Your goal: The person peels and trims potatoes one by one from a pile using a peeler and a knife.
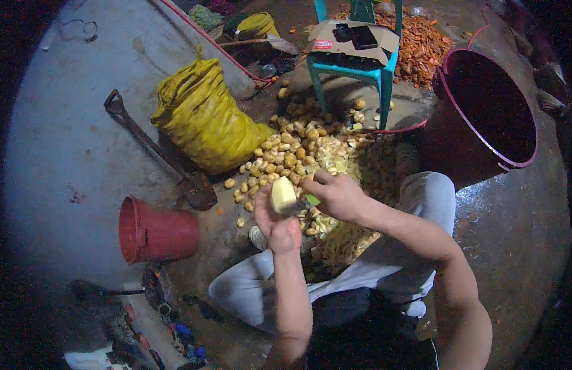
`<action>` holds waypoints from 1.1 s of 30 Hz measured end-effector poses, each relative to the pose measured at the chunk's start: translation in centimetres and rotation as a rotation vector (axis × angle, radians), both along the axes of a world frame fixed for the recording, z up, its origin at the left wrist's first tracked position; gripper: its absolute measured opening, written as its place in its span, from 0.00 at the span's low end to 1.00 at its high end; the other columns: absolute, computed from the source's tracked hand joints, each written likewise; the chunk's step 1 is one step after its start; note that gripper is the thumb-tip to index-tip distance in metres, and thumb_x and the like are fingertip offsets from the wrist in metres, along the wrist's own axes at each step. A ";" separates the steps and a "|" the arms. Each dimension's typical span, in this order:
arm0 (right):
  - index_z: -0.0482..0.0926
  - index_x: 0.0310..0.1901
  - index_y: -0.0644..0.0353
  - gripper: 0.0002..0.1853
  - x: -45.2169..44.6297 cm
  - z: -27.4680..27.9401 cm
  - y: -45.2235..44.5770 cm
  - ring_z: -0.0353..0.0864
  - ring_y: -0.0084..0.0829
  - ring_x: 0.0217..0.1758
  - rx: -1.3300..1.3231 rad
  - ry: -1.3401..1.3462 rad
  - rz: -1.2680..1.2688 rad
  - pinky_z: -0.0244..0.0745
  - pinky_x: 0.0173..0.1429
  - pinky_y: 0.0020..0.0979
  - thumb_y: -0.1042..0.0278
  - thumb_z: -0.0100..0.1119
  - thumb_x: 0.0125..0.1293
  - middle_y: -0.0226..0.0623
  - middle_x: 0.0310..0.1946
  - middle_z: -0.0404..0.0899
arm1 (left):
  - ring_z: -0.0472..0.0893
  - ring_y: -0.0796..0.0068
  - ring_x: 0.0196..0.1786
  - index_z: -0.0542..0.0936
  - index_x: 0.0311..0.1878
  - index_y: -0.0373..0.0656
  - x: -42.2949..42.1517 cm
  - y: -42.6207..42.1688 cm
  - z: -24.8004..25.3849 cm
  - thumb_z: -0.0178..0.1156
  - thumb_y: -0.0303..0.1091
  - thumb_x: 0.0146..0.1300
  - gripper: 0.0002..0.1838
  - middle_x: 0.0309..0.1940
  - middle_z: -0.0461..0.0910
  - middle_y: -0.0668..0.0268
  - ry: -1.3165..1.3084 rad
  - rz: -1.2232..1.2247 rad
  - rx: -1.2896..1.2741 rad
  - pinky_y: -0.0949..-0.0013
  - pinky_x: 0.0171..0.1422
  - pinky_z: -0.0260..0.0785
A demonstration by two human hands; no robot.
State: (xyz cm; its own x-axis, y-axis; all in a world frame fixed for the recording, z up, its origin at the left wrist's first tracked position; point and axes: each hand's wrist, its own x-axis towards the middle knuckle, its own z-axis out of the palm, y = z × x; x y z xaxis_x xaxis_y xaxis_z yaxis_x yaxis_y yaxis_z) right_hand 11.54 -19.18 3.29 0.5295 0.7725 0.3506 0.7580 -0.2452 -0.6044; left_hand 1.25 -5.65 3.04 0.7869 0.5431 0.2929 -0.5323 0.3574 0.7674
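Note:
My left hand (275, 219) is closed around a peeled, pale yellow potato (283, 195) held up in front of me. My right hand (336, 194) grips a green-handled knife (312, 200) just to the right of the potato. A greyish blade shows faintly by the potato's lower side, partly blurred. Below and beyond both hands, a heap of unpeeled potatoes (290, 159) spreads over the floor. Pale peelings (330, 151) lie among them and pile up toward my crossed legs.
A yellow sack (205, 120) leans beyond the heap, near a shovel (150, 145). A red bucket (165, 231) stands at left, a large maroon tub (443, 135) at right. Behind are a green chair (353, 68) bearing cardboard and dark devices, and a pile of orange pieces (418, 46).

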 end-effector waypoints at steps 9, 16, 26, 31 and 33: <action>0.79 0.41 0.62 0.30 4.8 -0.8 -0.7 0.81 0.44 0.35 -0.096 0.333 0.233 0.75 0.43 0.40 0.52 0.80 0.41 0.48 0.33 0.81 | 0.74 0.59 0.61 0.68 0.63 0.37 -0.2 -0.3 0.9 0.67 0.20 0.51 0.33 0.58 0.73 0.57 -0.012 -0.066 -0.127 0.56 0.71 0.62; 0.78 0.44 0.62 0.30 7.0 1.6 -1.0 0.78 0.31 0.48 0.296 0.454 0.083 0.71 0.55 0.33 0.57 0.82 0.41 0.37 0.40 0.81 | 0.75 0.64 0.58 0.70 0.60 0.36 -1.2 0.9 0.2 0.65 0.17 0.47 0.33 0.55 0.75 0.58 0.140 -0.173 -0.097 0.63 0.67 0.65; 0.79 0.42 0.62 0.30 8.0 3.3 -1.4 0.79 0.30 0.46 0.342 0.311 0.073 0.72 0.55 0.34 0.60 0.84 0.36 0.36 0.38 0.82 | 0.76 0.65 0.57 0.70 0.60 0.35 -1.3 0.4 -1.0 0.74 0.24 0.43 0.37 0.53 0.77 0.60 0.167 -0.277 -0.159 0.63 0.66 0.66; 0.79 0.43 0.61 0.30 9.8 1.0 -1.0 0.79 0.28 0.45 0.280 0.404 -0.134 0.72 0.54 0.33 0.63 0.83 0.37 0.36 0.37 0.82 | 0.76 0.65 0.57 0.69 0.60 0.35 -1.5 -0.8 -1.3 0.74 0.26 0.44 0.38 0.53 0.77 0.60 0.154 -0.248 -0.242 0.63 0.66 0.65; 0.79 0.43 0.61 0.29 10.3 1.7 -1.8 0.79 0.28 0.45 0.183 0.433 -0.178 0.72 0.53 0.32 0.62 0.83 0.38 0.35 0.36 0.82 | 0.76 0.65 0.56 0.69 0.60 0.36 -1.5 -1.0 -1.1 0.74 0.26 0.44 0.38 0.52 0.77 0.61 0.127 -0.249 -0.272 0.64 0.65 0.65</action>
